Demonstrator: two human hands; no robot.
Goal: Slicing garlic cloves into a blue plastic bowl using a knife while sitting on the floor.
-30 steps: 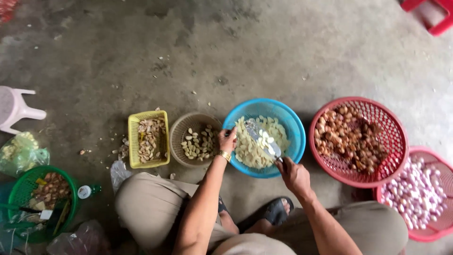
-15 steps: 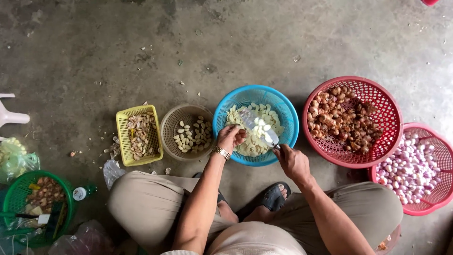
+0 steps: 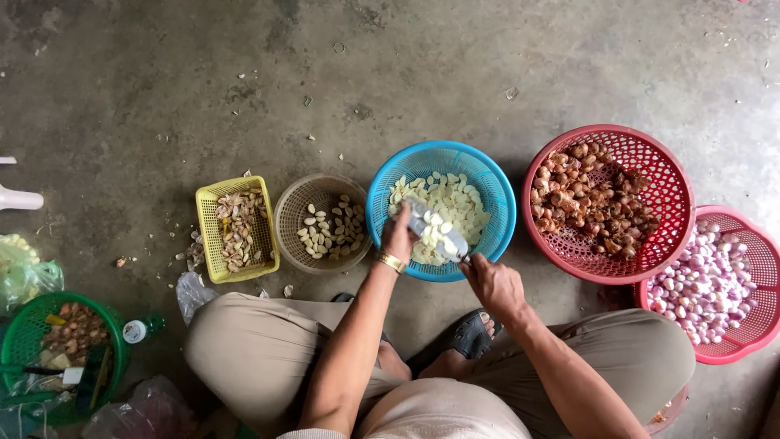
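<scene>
Blue basket (image 3: 487, 183) of peeled garlic cloves (image 3: 455, 207) sat mid-floor (concrete); the right hand (image 3: 494, 284) gripped a knife (image 3: 439, 229) over it, while the left hand (image 3: 398, 236) pinched the blade's far end above the near rim.

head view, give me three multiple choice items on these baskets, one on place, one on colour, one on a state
1. Where is the blue basket?
A. between the brown basket and a red basket
B. left of the yellow basket
C. on a stool

2. What colour is the square basket?
A. red
B. yellow
C. black

3. What is the knife doing?
A. lying on the floor
B. stuck in a basket rim
C. held over the blue basket

A, it sits between them; B, its walls are yellow; C, the right hand grips it.
</scene>
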